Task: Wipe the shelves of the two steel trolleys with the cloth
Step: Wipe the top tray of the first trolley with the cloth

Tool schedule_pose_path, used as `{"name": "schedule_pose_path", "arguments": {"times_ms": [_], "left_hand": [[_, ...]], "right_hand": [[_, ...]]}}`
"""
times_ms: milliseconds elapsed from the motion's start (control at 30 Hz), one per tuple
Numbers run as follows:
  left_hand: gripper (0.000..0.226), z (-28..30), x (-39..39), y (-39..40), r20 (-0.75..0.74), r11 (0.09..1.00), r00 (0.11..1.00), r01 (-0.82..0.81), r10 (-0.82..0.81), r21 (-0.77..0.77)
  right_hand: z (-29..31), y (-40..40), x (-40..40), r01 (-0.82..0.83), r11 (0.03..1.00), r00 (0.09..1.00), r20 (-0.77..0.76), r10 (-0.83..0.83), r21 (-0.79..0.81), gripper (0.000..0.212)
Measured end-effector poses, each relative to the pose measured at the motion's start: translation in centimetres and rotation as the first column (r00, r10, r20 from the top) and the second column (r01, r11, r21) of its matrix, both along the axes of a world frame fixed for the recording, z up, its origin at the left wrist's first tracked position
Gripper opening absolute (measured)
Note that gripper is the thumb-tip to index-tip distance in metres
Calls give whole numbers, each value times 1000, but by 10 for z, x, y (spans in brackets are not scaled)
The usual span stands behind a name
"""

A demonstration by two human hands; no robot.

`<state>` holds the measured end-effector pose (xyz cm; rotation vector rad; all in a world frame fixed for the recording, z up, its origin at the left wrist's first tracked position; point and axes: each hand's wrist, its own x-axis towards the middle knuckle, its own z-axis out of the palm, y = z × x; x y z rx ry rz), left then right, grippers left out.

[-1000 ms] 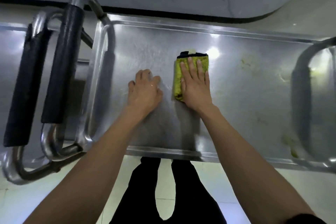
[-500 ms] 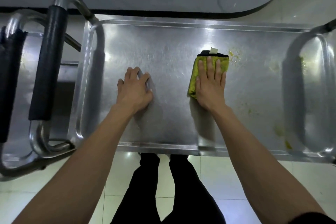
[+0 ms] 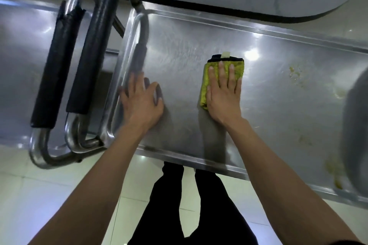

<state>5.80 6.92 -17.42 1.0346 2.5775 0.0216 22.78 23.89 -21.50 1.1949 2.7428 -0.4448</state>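
Note:
A steel trolley's top shelf (image 3: 278, 109) fills the middle and right of the head view. My right hand (image 3: 224, 93) lies flat on a folded yellow-green cloth (image 3: 205, 85) with a black edge, pressing it onto the shelf's middle. My left hand (image 3: 142, 101) rests flat on the bare steel near the shelf's left rim, fingers spread, holding nothing. Yellow smears (image 3: 296, 75) mark the shelf to the right of the cloth. A second steel trolley (image 3: 18, 61) stands against the left end.
Two black-padded handles (image 3: 89, 53) on steel tube frames stand side by side between the trolleys. A dark rounded shape (image 3: 356, 125) blurs the right edge. A pale wall with a black skirting strip runs behind. My legs in dark trousers stand on light floor tiles below.
My right hand slid the cloth to the right, then back towards the left and slightly nearer. My left hand moved left towards the shelf's rim. The camera view has tilted.

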Motion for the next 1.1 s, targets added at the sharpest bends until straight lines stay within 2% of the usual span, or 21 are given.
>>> {"name": "schedule_pose_path", "arguments": {"times_ms": [167,367,767,867,933,1100], "left_hand": [[56,4,-26,-31,73,984,981,-179,180,-26],[63,6,-42,-47,117,971,966,-236,229,43],[57,-2,-72,-82,177,916,938,-332,296,224],[52,-4,-76,-89,166,918,948,-307,271,251],[47,-5,-78,-90,121,944,971,-228,204,237],[48,-10,-77,-90,44,992,996,-76,71,105]], "right_hand": [[-2,-32,-52,-96,995,995,-25,97,17,60],[-7,-65,-113,-225,974,973,-44,227,35,61],[-6,-115,-226,-344,939,935,-93,343,2,62],[-6,-119,-235,-350,937,933,-92,348,-10,61],[-5,-119,-235,-360,933,929,-97,357,-17,60],[-3,-106,-216,-372,928,920,-143,364,-27,58]]}}
